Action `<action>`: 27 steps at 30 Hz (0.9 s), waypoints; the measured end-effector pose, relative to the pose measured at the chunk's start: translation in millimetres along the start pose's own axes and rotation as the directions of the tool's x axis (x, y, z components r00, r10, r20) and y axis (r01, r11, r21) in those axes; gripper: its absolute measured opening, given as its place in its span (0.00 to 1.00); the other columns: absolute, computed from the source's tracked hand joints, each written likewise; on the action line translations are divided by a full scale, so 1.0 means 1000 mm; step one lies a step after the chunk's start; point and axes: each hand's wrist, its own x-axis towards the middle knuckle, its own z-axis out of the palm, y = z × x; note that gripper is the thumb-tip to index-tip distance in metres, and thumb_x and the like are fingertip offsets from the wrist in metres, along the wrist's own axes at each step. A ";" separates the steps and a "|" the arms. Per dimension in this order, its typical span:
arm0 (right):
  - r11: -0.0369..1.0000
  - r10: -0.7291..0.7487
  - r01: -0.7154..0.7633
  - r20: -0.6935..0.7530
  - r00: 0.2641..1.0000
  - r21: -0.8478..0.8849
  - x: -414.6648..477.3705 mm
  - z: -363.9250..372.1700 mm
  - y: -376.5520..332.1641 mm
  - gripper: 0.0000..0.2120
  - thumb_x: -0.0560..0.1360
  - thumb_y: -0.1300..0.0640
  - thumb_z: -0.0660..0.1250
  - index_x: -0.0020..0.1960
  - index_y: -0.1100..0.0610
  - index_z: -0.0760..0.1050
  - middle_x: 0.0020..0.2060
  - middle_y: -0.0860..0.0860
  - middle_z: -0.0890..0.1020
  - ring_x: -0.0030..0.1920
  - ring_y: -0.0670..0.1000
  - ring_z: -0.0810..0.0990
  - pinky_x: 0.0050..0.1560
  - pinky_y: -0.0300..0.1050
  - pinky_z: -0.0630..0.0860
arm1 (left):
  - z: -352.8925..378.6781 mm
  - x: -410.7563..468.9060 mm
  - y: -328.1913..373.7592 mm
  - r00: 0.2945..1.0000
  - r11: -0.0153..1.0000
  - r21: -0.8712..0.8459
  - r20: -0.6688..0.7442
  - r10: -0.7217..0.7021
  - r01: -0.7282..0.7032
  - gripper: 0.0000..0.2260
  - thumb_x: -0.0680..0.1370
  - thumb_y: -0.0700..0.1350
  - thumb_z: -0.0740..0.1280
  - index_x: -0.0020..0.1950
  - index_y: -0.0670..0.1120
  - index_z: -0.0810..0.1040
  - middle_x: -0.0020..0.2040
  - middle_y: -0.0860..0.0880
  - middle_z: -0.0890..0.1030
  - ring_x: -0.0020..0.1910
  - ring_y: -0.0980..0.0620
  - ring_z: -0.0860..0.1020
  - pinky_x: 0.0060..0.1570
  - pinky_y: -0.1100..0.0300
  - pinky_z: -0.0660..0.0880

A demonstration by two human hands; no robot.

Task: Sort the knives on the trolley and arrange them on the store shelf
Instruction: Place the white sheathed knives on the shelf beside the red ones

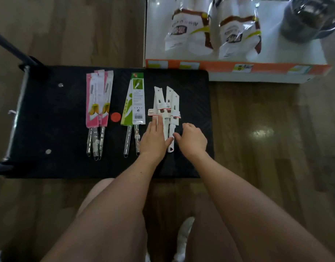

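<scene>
Three groups of knives lie on the black trolley (55,114). At the left are knives in pink sleeves (98,99) with steel handles. In the middle lie two knives in green sleeves (135,101). At the right are several white knives (167,106), fanned out. My left hand (153,140) lies flat on the left white knives with straight fingers, its thumb against a white handle. My right hand (192,139) has curled fingers beside the rightmost white handle, its thumb touching it.
A white store shelf (276,52) with an orange price strip stands at the upper right. It holds two bagged packs of white goods (212,29) and a steel pot (310,17). A red dot (115,117) marks the trolley. The trolley's handle bar (13,49) rises at the left. Wooden floor surrounds it.
</scene>
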 end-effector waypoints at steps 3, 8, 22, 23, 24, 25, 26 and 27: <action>1.000 0.009 -0.009 -0.008 1.000 0.014 0.013 0.023 0.006 0.19 0.78 0.50 0.61 0.64 0.58 0.70 0.64 0.53 0.73 0.62 0.55 0.72 0.52 0.49 0.72 | 0.022 0.011 -0.009 1.000 1.000 0.003 0.011 -0.002 0.002 0.36 0.79 0.55 0.57 0.76 0.44 0.38 0.78 0.45 0.44 0.77 0.48 0.46 0.72 0.52 0.57; 0.999 0.028 -0.029 -0.027 0.999 -0.033 0.024 0.044 0.008 0.18 0.79 0.49 0.60 0.64 0.59 0.68 0.63 0.54 0.70 0.63 0.55 0.68 0.53 0.49 0.72 | 0.042 0.020 -0.015 1.000 1.000 0.007 -0.001 -0.009 0.009 0.32 0.80 0.56 0.53 0.76 0.45 0.40 0.78 0.46 0.45 0.77 0.48 0.46 0.72 0.53 0.55; 0.961 0.124 -0.089 -0.119 0.985 0.263 0.037 0.060 -0.004 0.13 0.77 0.56 0.63 0.58 0.62 0.72 0.56 0.56 0.73 0.57 0.56 0.74 0.51 0.47 0.73 | 0.043 0.031 -0.010 0.968 0.985 -0.171 -0.242 -0.060 0.018 0.17 0.78 0.38 0.60 0.67 0.41 0.66 0.58 0.43 0.76 0.56 0.45 0.75 0.53 0.54 0.73; 0.942 0.156 -0.114 -0.112 0.981 0.315 0.038 0.059 -0.002 0.11 0.76 0.58 0.64 0.56 0.62 0.72 0.54 0.57 0.74 0.54 0.56 0.76 0.49 0.48 0.74 | 0.041 0.031 -0.009 0.967 0.982 -0.187 -0.245 -0.072 0.026 0.15 0.78 0.37 0.60 0.65 0.41 0.68 0.56 0.42 0.76 0.54 0.44 0.75 0.51 0.54 0.72; 0.925 0.182 -0.135 -0.100 0.978 0.354 0.038 0.057 -0.001 0.09 0.75 0.59 0.64 0.53 0.63 0.73 0.52 0.57 0.76 0.52 0.57 0.77 0.47 0.47 0.74 | 0.039 0.031 -0.009 0.967 0.976 -0.213 -0.240 -0.089 0.036 0.14 0.77 0.36 0.59 0.63 0.41 0.70 0.53 0.42 0.77 0.52 0.44 0.76 0.50 0.54 0.73; 0.914 0.196 -0.149 -0.088 0.977 0.378 0.039 0.056 0.001 0.08 0.75 0.59 0.65 0.51 0.62 0.74 0.50 0.57 0.78 0.50 0.57 0.78 0.45 0.47 0.74 | 0.037 0.030 -0.008 0.966 0.967 -0.252 -0.234 -0.108 0.047 0.13 0.76 0.35 0.59 0.60 0.40 0.72 0.51 0.42 0.78 0.50 0.44 0.76 0.49 0.54 0.73; 0.909 0.201 -0.156 -0.079 0.976 0.387 0.039 0.054 0.003 0.06 0.74 0.59 0.66 0.48 0.62 0.75 0.47 0.56 0.79 0.49 0.56 0.79 0.43 0.46 0.75 | 0.035 0.029 -0.008 0.965 0.953 -0.298 -0.229 -0.125 0.052 0.12 0.75 0.34 0.60 0.58 0.41 0.74 0.49 0.42 0.79 0.49 0.44 0.77 0.47 0.53 0.74; 0.909 0.201 -0.158 -0.074 0.977 0.386 0.039 0.051 0.004 0.06 0.74 0.59 0.67 0.46 0.62 0.76 0.45 0.56 0.80 0.47 0.55 0.79 0.42 0.46 0.75 | 0.033 0.028 -0.009 0.964 0.938 -0.341 -0.225 -0.139 0.056 0.11 0.75 0.34 0.60 0.55 0.41 0.76 0.47 0.43 0.80 0.47 0.44 0.78 0.46 0.54 0.75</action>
